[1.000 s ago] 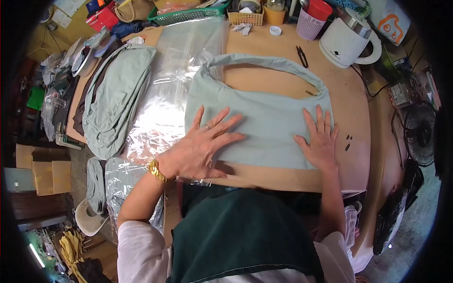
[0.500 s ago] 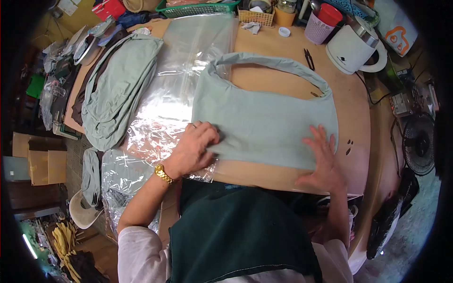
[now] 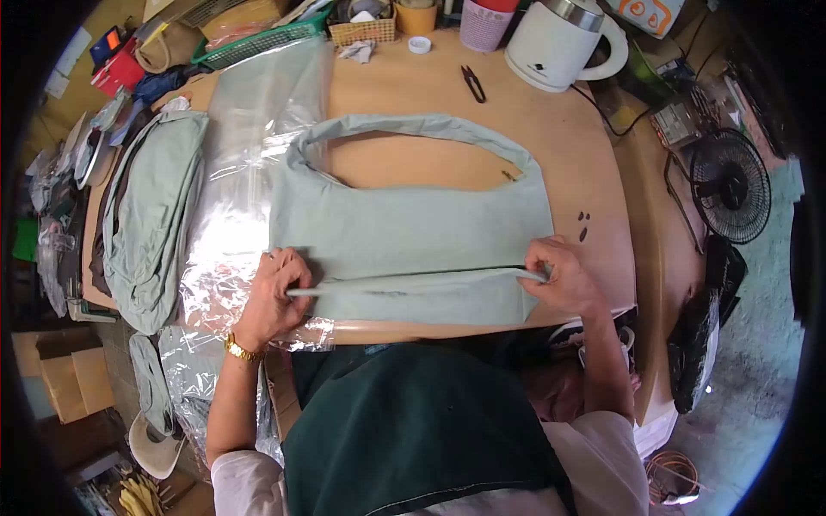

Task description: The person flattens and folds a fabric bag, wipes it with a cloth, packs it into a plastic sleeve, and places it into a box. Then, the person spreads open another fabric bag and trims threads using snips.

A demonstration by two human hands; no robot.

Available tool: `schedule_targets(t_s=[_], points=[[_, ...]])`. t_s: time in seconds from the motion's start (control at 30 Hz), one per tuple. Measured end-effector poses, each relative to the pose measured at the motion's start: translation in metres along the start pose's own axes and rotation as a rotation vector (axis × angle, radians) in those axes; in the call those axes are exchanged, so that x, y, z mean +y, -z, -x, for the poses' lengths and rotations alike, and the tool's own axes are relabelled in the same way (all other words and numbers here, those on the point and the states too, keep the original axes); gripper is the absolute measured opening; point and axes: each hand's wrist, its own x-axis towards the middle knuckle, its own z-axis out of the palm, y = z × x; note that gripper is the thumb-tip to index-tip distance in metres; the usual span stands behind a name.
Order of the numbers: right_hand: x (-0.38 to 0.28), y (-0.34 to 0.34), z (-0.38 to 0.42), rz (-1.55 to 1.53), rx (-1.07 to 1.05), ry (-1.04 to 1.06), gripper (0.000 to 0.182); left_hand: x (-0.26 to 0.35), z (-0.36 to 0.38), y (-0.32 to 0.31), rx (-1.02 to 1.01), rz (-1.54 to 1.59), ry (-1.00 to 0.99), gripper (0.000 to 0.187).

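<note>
Reaching forward with knuckles bent, your left hand (image 3: pixel 282 288) and right hand (image 3: pixel 559 273) are each pinched on one end of a raised fold in the pale green cloth shoulder bag (image 3: pixel 422 224). The hands themselves hide the cloth inside each pinch. The bag lies spread on the brown tabletop (image 3: pixel 572 159), its looped strap (image 3: pixel 417 126) beyond your grips, its lower edge between them and you.

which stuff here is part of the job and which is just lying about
Part of the job:
- pale green bag, a ridge of its cloth pinched by the left hand and right hand
- table under it
- perhaps the clear plastic, partly under the bag

Apparently just lying about:
- white kettle
- black snips
- white cap
- fan
</note>
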Motion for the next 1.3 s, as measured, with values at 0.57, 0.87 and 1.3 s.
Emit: schedule_targets(t_s=[0.57,0.87,1.3], points=[[-0.073,-0.043,-0.036,0.383,0.205,-0.081,0.056,0.108,-0.013,-0.037,-0.191,-0.336,0.001,0.079],[-0.042,-0.071,-0.031,0.540,0.014,-0.171,0.080,0.001,-0.015,-0.007,0.045,-0.782,0.490,0.069],[-0.047,-0.009,-0.050,0.348,-0.237,-0.070,0.059,0.041,-0.054,-0.046,-0.103,-0.482,0.224,0.075]])
